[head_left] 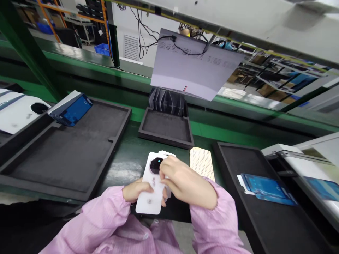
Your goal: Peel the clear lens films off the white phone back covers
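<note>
My left hand (137, 190) grips a white phone back cover (150, 183) tilted above the bench, thumb on its face and fingertips showing at the far edge. The cover has a dark octagonal camera patch (155, 165) with a small blue dot, and some small markings below. Behind it, the edge of another white piece (167, 153) peeks out. Over the cover's upper right side, beside the camera patch, my right hand (178, 178) is closed with thumb and forefinger pinched together. Whatever lies between those fingertips is hidden or too small to see.
A yellowish dotted sheet (201, 163) lies right of my hands. Ahead, a black tray (166, 127) carries a row of dark thin plates (167, 101). Larger black trays flank me, with blue-filmed panels (76, 111) at left and more blue-filmed pieces (267, 188) at right. A hanging panel (193, 67) is overhead.
</note>
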`<state>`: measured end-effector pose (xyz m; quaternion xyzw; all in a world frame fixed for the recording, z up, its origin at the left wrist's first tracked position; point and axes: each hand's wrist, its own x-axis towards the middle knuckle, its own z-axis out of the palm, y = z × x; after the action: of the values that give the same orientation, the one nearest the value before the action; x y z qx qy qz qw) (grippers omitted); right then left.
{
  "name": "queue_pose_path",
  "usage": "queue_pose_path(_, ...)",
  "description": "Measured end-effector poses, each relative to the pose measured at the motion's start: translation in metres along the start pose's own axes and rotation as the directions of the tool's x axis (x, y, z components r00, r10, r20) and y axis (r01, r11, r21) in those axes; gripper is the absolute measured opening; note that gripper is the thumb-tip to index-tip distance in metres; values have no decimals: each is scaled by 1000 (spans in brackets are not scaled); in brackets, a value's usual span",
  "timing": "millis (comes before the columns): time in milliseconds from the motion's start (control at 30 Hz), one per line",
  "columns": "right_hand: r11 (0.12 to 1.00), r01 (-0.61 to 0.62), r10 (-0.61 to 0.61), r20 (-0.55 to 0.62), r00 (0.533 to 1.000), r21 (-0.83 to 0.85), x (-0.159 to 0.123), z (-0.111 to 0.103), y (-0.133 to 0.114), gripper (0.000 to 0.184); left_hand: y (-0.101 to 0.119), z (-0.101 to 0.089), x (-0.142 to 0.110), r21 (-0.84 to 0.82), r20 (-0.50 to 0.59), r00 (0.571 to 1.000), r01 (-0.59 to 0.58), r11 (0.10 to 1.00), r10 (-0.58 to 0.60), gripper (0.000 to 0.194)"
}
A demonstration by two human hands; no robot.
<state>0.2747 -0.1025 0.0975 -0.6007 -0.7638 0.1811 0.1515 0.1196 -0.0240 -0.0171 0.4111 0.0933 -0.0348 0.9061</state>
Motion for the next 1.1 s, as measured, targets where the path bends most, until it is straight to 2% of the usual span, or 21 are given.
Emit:
queue_pose_path(100, 966, 208, -232, 158, 960, 154, -14, -11, -5, 14, 1, -1, -2, -82, 3, 1000, -17, 996, 17, 32)
queue_pose_path(133, 936, 265, -306, 161, 938, 232, -19, -15, -3, 14, 2, -2, -2, -97, 2, 1000, -15, 995, 15, 33)
queue_pose_path(200, 882, 327, -374, 82, 924, 339, -27, -25, 2, 11, 2, -2, -1, -120, 24, 1000, 9, 993, -6, 37)
queue_pose_path(300, 894, 291, -287, -65, 956, 342, -38, -36, 12, 10, 4, -2, 0, -147, 74, 997, 43, 988, -33, 40)
queue_pose_path(433, 932, 209, -164, -172, 971, 296, -44, -40, 22, 10, 4, -3, 2, -132, 93, 995, 46, 990, -33, 42)
queue_pose_path(533, 961, 113, -41, -274, 961, 253, -40, -37, 28, 12, 4, -3, 3, -134, 86, 996, 41, 990, -30, 42)
queue_pose_path(667, 974, -34, 118, -372, 921, 225, -30, -32, 32, 13, 5, -2, 3, -122, 84, 995, 60, 991, -50, 41)
queue_pose_path(867, 957, -107, 213, -406, 889, 268, -20, -27, 37, 12, 6, -1, 2, -111, 65, 993, 107, 988, -100, 43)
queue_pose_path(1100, 942, -90, 204, -339, 919, 323, -4, -14, 42, 15, 6, -3, 2, -112, 80, 991, 117, 987, -108, 41)
